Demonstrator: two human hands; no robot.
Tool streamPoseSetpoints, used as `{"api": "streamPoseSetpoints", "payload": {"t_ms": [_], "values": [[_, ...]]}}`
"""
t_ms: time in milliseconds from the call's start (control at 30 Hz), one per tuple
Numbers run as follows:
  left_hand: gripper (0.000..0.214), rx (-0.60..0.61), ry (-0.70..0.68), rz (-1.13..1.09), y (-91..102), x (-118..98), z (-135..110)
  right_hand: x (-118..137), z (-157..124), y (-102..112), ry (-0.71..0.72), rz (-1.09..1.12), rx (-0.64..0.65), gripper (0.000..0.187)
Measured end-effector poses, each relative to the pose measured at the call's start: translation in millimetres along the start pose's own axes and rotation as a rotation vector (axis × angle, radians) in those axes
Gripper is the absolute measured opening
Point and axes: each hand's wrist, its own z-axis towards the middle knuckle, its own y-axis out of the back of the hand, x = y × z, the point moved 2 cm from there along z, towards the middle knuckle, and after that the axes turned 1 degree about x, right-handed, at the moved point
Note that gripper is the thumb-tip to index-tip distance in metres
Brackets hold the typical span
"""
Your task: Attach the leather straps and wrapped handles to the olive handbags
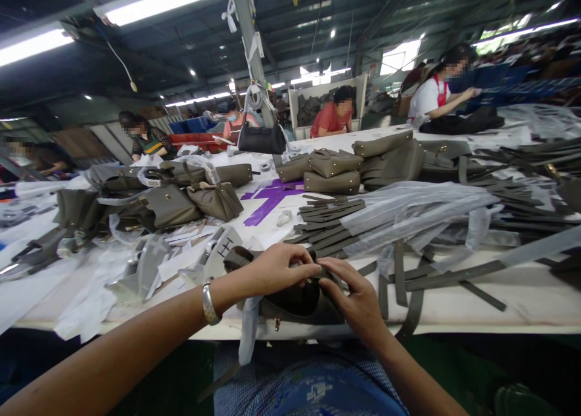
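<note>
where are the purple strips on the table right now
In the head view, the purple strips lie just left of centre on the white table, beyond the left hand, between two groups of olive bags.

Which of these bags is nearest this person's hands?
The olive bag at the near table edge, under the left hand and right hand; other bags lie farther back.

Left forearm (127,352): bare, came in from the lower left corner, slanting up to the middle. Left hand (279,269): back upward, fingers curled, thumb stretched toward the right hand (356,292). Right forearm (411,370): bare, rose from the lower right, leaning inward. Right hand: forefinger and thumb bent leftward, their tips near the left hand's fingertips.
</note>
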Motion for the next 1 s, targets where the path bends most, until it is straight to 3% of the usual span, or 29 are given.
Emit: {"api": "streamPoseSetpoints", "payload": {"t_ms": [167, 400, 633, 867, 1000], "values": [[0.039, 0.068, 0.043, 0.117, 1.4, -3, 2, -1, 0, 3, -0.005, -0.062, 0.029, 0.038], [0.034, 0.133, 0.133, 0.213, 6.9, -13, 3, 4, 0, 2, -0.029, -0.057, -0.023, 0.027], [0.029, 0.065, 0.136, 0.583, 2.8, -32, 8, 8, -3, -8, 0.099, -0.167, -0.108, 0.021], [0.029, -0.021, 0.097, 0.729, -12.8, -35, 9, 4, -5, -11, 0.116, -0.178, -0.116, 0.013], [0.029, 0.000, 0.101, 0.695, -19.5, -28, 6, 3, -8, -13, 0.111, -0.120, -0.112, 0.014]]}}
